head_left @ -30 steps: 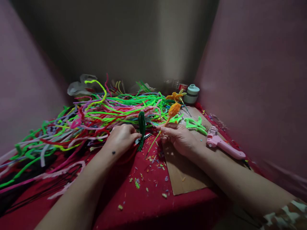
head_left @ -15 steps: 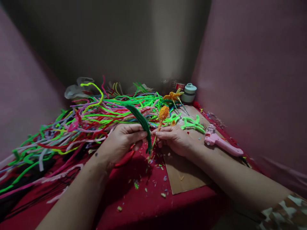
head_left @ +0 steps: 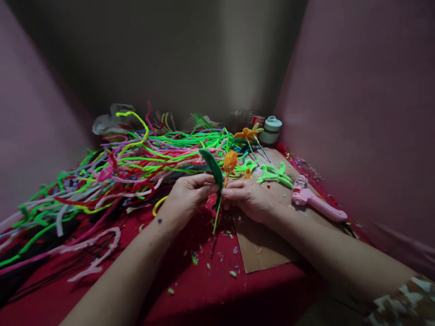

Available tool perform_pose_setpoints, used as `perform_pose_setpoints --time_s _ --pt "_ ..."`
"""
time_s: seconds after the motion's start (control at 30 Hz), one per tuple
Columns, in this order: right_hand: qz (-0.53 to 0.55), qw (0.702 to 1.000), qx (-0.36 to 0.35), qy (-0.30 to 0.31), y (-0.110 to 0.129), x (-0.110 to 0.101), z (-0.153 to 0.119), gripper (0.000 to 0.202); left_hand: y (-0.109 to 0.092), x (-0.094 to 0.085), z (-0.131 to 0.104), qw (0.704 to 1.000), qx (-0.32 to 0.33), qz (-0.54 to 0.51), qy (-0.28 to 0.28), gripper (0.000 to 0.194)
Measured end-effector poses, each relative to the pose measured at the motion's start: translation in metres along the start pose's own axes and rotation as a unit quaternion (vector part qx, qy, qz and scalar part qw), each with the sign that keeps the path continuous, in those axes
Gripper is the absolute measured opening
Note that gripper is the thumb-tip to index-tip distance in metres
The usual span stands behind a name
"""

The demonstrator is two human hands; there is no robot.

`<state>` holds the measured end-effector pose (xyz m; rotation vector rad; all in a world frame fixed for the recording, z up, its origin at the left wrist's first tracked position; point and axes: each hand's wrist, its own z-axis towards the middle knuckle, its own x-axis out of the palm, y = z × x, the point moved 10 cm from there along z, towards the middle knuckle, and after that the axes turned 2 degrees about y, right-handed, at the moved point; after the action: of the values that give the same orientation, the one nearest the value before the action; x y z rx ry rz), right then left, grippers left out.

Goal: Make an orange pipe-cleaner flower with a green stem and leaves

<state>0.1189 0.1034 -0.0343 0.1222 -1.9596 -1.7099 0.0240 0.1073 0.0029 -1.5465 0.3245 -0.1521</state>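
Between thumb and fingers, my left hand (head_left: 192, 197) pinches a dark green pipe-cleaner leaf (head_left: 212, 165), its curved tip pointing up and left. My right hand (head_left: 246, 195) is closed on the stem of an orange pipe-cleaner flower (head_left: 230, 161), whose rounded head stands upright above the fingers. The leaf's lower end is up against the flower's stem, and both hands nearly meet there. Below them a thin light green stem (head_left: 216, 219) slants down over the red cloth. My fingers hide where leaf and stem meet.
A heap of colourful pipe cleaners (head_left: 163, 154) covers the table's left and back. On the right, a pink glue gun (head_left: 317, 203) and bent green pieces (head_left: 277, 173) lie on cardboard (head_left: 261, 253). Finished orange flowers (head_left: 248, 133) and a pale blue jar (head_left: 272, 130) are behind. Scraps litter the red cloth (head_left: 190, 299).
My left hand has moved right, bringing the green leaf against the orange flower's stem. The right hand has stayed nearly in place. The view has shifted slightly.
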Motion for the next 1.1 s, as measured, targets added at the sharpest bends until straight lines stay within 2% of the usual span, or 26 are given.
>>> perform_pose_setpoints --time_s 0.17,0.33,0.47,0.57,0.77,0.93,1.0,1.1 --pt "0.049 0.998 -0.016 -0.028 0.002 -0.006 0.001 0.02 -0.007 -0.006 -0.006 0.994 0.012 0.046 -0.096 0.018" --pt "0.061 0.997 -0.031 -0.046 -0.003 -0.013 0.004 0.019 0.004 0.009 -0.008 0.997 -0.025 0.045 -0.054 0.016" --pt "0.07 0.996 -0.037 -0.047 -0.003 -0.013 0.003 0.016 0.001 0.009 -0.007 0.998 -0.005 0.013 -0.053 0.021" --pt "0.064 0.996 -0.037 -0.051 -0.001 -0.012 0.002 0.018 0.002 0.01 -0.007 0.999 -0.017 -0.014 -0.041 0.024" --pt "-0.01 0.996 -0.069 -0.061 0.01 -0.013 -0.003 0.021 0.007 0.003 -0.01 0.995 -0.048 0.008 -0.082 0.021" --pt "-0.104 0.984 -0.124 -0.073 0.026 -0.01 -0.01 0.03 0.0 -0.004 -0.011 0.991 0.002 0.031 -0.133 0.017" --pt "-0.108 0.983 -0.121 -0.08 0.028 -0.01 -0.011 0.03 0.003 -0.004 -0.011 0.991 0.004 0.016 -0.132 0.017" --pt "-0.093 0.985 -0.118 -0.078 0.027 -0.009 -0.01 0.031 0.018 0.005 -0.008 0.994 -0.03 -0.065 -0.087 0.019"
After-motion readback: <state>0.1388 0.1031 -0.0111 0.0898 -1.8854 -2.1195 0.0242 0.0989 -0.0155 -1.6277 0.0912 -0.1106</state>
